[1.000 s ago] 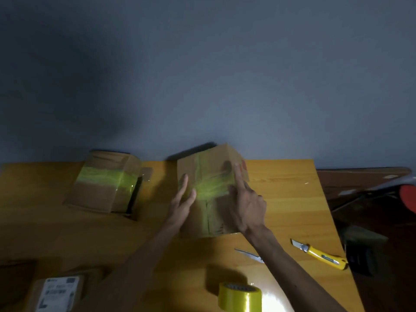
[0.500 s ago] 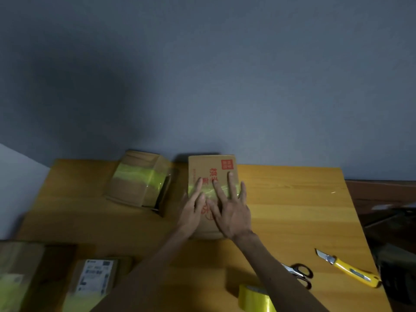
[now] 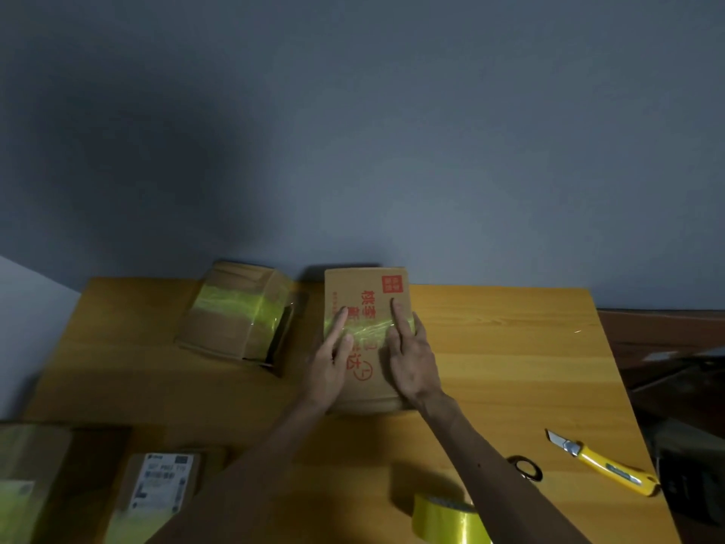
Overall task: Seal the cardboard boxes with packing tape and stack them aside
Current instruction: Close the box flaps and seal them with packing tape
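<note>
Pretty dim room here, just a plain grey-blue wall [image 3: 392, 151] right behind a yellowish wooden table [image 3: 510, 367]. The cardboard box [image 3: 368, 386] with red printing sits at the back middle of the table, up against the wall, with a band of yellow tape [image 3: 368, 329] running across its top. Both hands lie flat on it, fingers straight. The left hand [image 3: 329, 367] presses on the tape's left end, and the right hand [image 3: 412, 359] presses on the right end with its index finger stretched forward. Neither hand grabs anything.

Just to the left there's a second taped box [image 3: 239, 312], tilted. At the near left edge sit a parcel with a white label [image 3: 161, 488] and another box [image 3: 23, 477], half out of view. Near right: the tape roll [image 3: 447, 520], partly behind the right forearm, scissors [image 3: 525, 469] with only the handles showing, and a yellow utility knife [image 3: 604, 465].
</note>
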